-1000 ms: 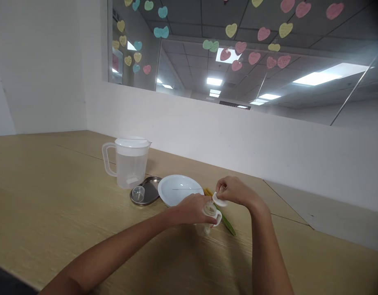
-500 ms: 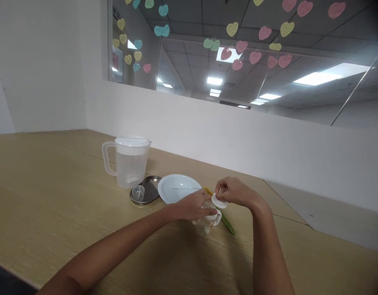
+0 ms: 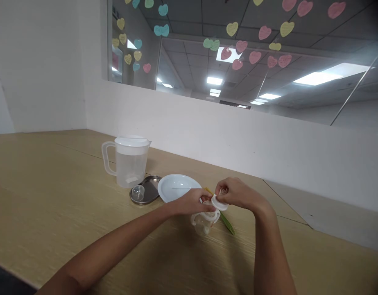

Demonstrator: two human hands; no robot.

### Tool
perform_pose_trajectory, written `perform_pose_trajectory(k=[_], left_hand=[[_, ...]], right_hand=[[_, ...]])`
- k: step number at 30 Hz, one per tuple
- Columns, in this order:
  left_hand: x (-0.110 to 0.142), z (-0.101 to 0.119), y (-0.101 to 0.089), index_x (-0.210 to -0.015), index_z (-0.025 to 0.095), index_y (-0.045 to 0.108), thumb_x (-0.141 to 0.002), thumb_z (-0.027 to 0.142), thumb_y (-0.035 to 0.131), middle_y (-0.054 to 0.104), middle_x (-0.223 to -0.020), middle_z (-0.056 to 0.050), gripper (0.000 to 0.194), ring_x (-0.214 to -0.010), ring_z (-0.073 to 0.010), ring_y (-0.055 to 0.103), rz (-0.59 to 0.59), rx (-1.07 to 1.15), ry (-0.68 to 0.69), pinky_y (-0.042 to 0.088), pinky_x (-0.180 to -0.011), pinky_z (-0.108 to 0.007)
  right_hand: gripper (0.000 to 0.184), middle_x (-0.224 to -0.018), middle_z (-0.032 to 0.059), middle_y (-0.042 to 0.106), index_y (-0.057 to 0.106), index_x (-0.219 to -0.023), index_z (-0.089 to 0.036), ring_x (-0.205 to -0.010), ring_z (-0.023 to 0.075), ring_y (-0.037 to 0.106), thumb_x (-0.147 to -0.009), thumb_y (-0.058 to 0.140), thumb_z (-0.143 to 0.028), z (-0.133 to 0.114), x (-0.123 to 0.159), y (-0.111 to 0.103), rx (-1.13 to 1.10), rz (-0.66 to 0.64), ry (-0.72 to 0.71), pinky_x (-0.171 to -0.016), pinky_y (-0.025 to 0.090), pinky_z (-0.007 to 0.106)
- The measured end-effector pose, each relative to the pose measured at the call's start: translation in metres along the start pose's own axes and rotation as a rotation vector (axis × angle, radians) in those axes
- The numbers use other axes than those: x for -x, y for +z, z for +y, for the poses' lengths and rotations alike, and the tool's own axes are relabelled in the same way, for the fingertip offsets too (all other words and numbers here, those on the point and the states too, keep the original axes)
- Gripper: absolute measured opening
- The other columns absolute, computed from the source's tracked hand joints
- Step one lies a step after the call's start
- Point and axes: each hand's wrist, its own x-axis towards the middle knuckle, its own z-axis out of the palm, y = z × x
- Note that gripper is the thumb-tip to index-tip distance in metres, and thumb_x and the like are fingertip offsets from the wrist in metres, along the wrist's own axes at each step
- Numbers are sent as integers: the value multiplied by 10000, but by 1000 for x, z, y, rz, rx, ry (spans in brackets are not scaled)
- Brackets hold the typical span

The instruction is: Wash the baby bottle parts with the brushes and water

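Observation:
A small clear baby bottle point(image 3: 202, 228) with white side handles stands on the table, something small and whitish inside it. My left hand point(image 3: 193, 201) is curled at the top of the bottle, thumb and fingers around its clear neck, which they partly cover. In my right hand point(image 3: 236, 192), pinched between thumb and fingers, is a white bottle collar point(image 3: 219, 203) with a clear part above it, mostly hidden by the fingers. The collar is tilted, just right of the bottle's mouth. Behind the bottle lies a long green-and-yellow utensil point(image 3: 228, 224), partly covered.
A white bowl point(image 3: 168, 186) with a thin rod across it sits beyond my left hand. To its left is a metal tray point(image 3: 152, 190) bearing a small clear cup point(image 3: 137, 192). A lidded plastic pitcher point(image 3: 131, 166) stands behind. A white wall point(image 3: 207, 135) borders the table.
My left hand has risen slightly on the bottle and its fingers have bent, showing more of the handles and neck. The right hand and collar have barely moved.

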Motion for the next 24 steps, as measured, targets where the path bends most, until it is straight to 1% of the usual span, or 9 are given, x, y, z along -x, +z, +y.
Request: perform_pose_trajectory(k=[2, 6, 8, 11, 14, 18, 20, 24], left_hand=[[-1, -3, 1, -1011, 165, 605, -698, 374, 665, 627, -907, -33, 381, -808, -161, 555, 21, 82, -33, 408, -691, -232], [-3, -11, 8, -1152, 187, 532, -578, 284, 763, 657, -935, -41, 626, -852, -181, 589, 79, 231, -113, 417, -714, -245], [-4, -14, 11, -1201, 194, 499, -552, 267, 780, 672, -934, -46, 711, -850, -187, 599, 82, 282, -130, 416, -711, -252], [-4, -18, 14, -1234, 190, 473, -539, 256, 790, 684, -931, -59, 767, -840, -191, 602, 80, 345, -122, 415, -703, -255], [-4, -19, 14, -1249, 189, 461, -543, 248, 792, 685, -937, -67, 782, -833, -183, 598, 82, 365, -86, 408, -706, -252], [-3, -17, 13, -1259, 171, 447, -567, 271, 778, 682, -923, -67, 774, -750, -154, 579, 53, 341, -78, 398, -658, -239], [-2, -15, 13, -1219, 167, 483, -586, 301, 764, 681, -882, -44, 706, -747, -150, 567, 60, 278, -63, 391, -660, -236], [0, -12, 13, -1072, 171, 565, -610, 352, 741, 673, -817, -1, 526, -730, -139, 537, 77, 149, -30, 365, -648, -222]], right_hand=[[146, -634, 14, 571, 626, -680, -147, -573, 113, 480, -591, 521, -197, -2, 1, 0, -8, -10, -24, -463, 312, 207], [148, -643, 13, 570, 633, -682, -146, -566, 106, 469, -592, 523, -190, -5, 2, 0, -23, -33, -46, -464, 310, 202], [145, -642, 12, 571, 638, -679, -146, -567, 105, 473, -591, 529, -183, -6, 0, 1, -12, -40, -41, -465, 305, 201], [135, -616, 7, 567, 641, -659, -146, -552, 99, 472, -591, 527, -165, -7, -2, 2, -1, -61, -30, -460, 293, 199], [140, -602, 4, 567, 649, -656, -145, -538, 92, 473, -592, 524, -154, -6, -3, 3, -6, -79, -16, -456, 294, 194], [151, -567, 2, 553, 657, -665, -143, -520, 95, 481, -607, 519, -163, -2, -6, 3, -33, -103, -25, -460, 318, 193], [150, -567, 5, 555, 657, -662, -139, -514, 97, 491, -609, 519, -164, -1, -6, 3, -51, -115, -20, -462, 329, 195], [146, -538, 5, 555, 656, -636, -140, -493, 94, 483, -601, 514, -146, -5, -6, 4, -32, -122, -4, -450, 326, 195]])
